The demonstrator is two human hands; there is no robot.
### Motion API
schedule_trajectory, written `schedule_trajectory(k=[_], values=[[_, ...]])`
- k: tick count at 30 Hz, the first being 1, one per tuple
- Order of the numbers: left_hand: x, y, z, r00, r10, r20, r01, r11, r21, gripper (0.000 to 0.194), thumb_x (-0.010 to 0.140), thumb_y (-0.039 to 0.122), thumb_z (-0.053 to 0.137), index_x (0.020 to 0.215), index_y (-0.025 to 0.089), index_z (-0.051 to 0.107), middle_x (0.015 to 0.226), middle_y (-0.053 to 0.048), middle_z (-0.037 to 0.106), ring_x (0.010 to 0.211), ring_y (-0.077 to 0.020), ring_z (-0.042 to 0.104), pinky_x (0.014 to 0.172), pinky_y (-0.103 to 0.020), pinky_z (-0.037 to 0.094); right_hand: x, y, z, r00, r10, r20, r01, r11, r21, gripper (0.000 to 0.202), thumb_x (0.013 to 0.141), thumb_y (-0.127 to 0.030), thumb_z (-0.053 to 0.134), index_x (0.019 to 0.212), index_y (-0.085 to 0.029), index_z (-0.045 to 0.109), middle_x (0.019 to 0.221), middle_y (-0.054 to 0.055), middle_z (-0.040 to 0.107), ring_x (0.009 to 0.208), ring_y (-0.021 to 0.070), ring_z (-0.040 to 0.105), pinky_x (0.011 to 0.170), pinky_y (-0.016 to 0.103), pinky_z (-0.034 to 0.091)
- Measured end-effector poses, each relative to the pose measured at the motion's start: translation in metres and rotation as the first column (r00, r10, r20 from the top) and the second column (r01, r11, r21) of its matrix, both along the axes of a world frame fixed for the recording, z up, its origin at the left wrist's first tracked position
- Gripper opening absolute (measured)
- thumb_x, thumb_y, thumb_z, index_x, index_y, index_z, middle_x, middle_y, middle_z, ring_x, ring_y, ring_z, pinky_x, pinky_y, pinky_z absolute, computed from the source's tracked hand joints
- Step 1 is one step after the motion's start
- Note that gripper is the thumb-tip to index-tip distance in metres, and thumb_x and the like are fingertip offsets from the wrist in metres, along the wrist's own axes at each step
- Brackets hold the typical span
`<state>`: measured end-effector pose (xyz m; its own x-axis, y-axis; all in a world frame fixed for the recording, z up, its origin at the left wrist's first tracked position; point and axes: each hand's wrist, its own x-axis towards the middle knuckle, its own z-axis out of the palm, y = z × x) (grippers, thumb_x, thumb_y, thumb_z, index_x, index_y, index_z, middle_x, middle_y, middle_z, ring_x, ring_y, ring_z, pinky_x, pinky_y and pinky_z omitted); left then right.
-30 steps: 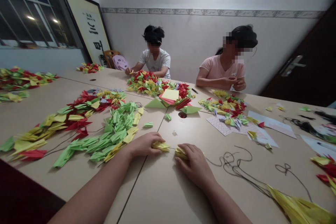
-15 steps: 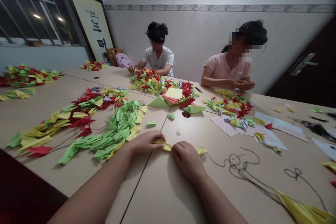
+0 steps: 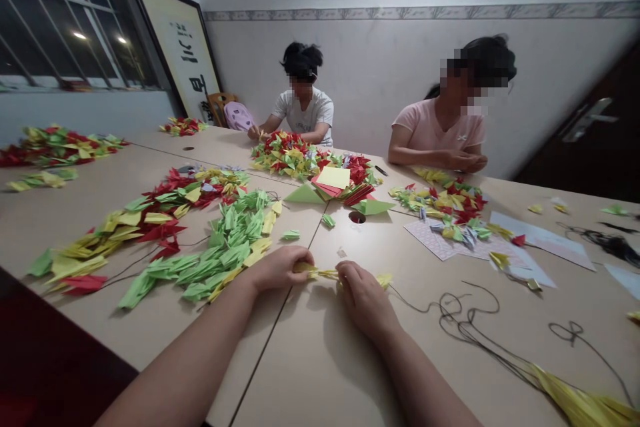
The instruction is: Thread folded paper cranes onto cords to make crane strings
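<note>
My left hand (image 3: 287,268) is closed on one end of a row of yellow folded paper pieces (image 3: 327,273), near the seam of the table. The fingers of my right hand (image 3: 361,293) are curled over the same row, a short way to the right. A yellow tip (image 3: 384,279) sticks out past my right hand, and a dark string (image 3: 415,305) runs on from it. Left of my left hand lies a heap of green folded paper pieces (image 3: 200,260) edged with yellow ones. My fingertips are partly hidden.
Across the table (image 3: 300,373) sit two people, one in a white shirt (image 3: 313,110), one in a pink shirt (image 3: 435,127). Square papers (image 3: 334,178) lie beside a mixed heap of folded paper (image 3: 283,155). Loose string (image 3: 463,323) trails at right; patterned sheets (image 3: 440,247) lie behind it.
My right hand has shifted slightly right, away from my left hand. The yellow row between them looks thinner and more stretched out. The view has turned a little.
</note>
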<state>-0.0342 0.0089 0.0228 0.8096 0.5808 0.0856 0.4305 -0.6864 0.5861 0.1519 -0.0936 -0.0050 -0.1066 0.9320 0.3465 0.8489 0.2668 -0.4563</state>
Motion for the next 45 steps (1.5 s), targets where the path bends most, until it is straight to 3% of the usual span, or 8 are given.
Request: schedule_trajectory(k=[11, 19, 25, 31, 36, 45], values=[[0.0024, -0.0039, -0.0033, 0.999, -0.044, 0.016, 0.045, 0.998, -0.035, 0.026, 0.061, 0.009, 0.045, 0.085, 0.018, 0.046, 0.084, 0.001, 0.048, 0.078, -0.0136, 0.046, 0.071, -0.023, 0.039, 0.0019, 0.0011, -0.0007, 0.995, -0.014, -0.103, 0.021, 0.998, 0.060, 0.017, 0.086, -0.018, 0.030, 0.086, -0.020, 0.047, 0.094, 0.005, 0.056, 0.081, 0.0153, 0.054, 0.068, 0.026, 0.040], [0.0049, -0.0020, -0.0065, 0.997, -0.065, 0.047, 0.067, 0.997, -0.048, 0.014, 0.068, 0.013, 0.043, 0.081, 0.017, 0.045, 0.084, 0.000, 0.047, 0.077, -0.0132, 0.045, 0.071, -0.023, 0.038, 0.0004, 0.0006, -0.0002, 0.991, 0.110, -0.071, -0.099, 0.985, 0.144, 0.016, 0.084, -0.016, 0.035, 0.085, -0.019, 0.051, 0.100, 0.006, 0.056, 0.085, 0.0133, 0.055, 0.071, 0.023, 0.043], [0.0040, -0.0031, -0.0088, 0.999, -0.015, 0.033, 0.019, 0.994, -0.107, 0.023, 0.068, 0.014, 0.045, 0.090, 0.018, 0.045, 0.084, 0.001, 0.050, 0.076, -0.0133, 0.047, 0.070, -0.023, 0.040, 0.0015, 0.0012, -0.0010, 0.994, 0.106, -0.021, -0.101, 0.982, 0.158, 0.016, 0.083, -0.016, 0.037, 0.082, -0.020, 0.053, 0.102, 0.005, 0.057, 0.083, 0.0133, 0.056, 0.068, 0.024, 0.044], [0.0043, -0.0046, -0.0075, 0.997, -0.030, 0.073, 0.041, 0.987, -0.158, 0.043, 0.066, 0.010, 0.044, 0.108, 0.020, 0.041, 0.097, -0.001, 0.053, 0.087, -0.0148, 0.050, 0.079, -0.025, 0.040, -0.0007, 0.0024, -0.0016, 0.990, 0.138, -0.024, -0.134, 0.982, 0.132, 0.017, 0.083, -0.016, 0.037, 0.083, -0.019, 0.054, 0.102, 0.006, 0.057, 0.085, 0.0135, 0.056, 0.071, 0.024, 0.044], [0.0057, -0.0048, -0.0059, 0.995, -0.083, 0.046, 0.088, 0.990, -0.109, 0.039, 0.064, 0.008, 0.044, 0.101, 0.019, 0.049, 0.098, -0.001, 0.055, 0.091, -0.0163, 0.050, 0.080, -0.025, 0.040, -0.0028, 0.0027, -0.0010, 0.990, 0.136, -0.029, -0.133, 0.986, 0.106, 0.018, 0.084, -0.017, 0.037, 0.084, -0.020, 0.054, 0.103, 0.006, 0.057, 0.085, 0.0142, 0.056, 0.071, 0.025, 0.044], [0.0069, -0.0072, -0.0026, 0.996, -0.090, -0.001, 0.090, 0.995, -0.053, 0.031, 0.069, 0.026, 0.057, 0.098, 0.019, 0.052, 0.093, -0.001, 0.055, 0.086, -0.0167, 0.050, 0.076, -0.025, 0.040, -0.0056, 0.0035, 0.0008, 0.993, 0.111, -0.042, -0.107, 0.991, 0.084, 0.016, 0.083, -0.017, 0.038, 0.081, -0.019, 0.054, 0.098, 0.005, 0.057, 0.081, 0.0134, 0.056, 0.069, 0.025, 0.043]])
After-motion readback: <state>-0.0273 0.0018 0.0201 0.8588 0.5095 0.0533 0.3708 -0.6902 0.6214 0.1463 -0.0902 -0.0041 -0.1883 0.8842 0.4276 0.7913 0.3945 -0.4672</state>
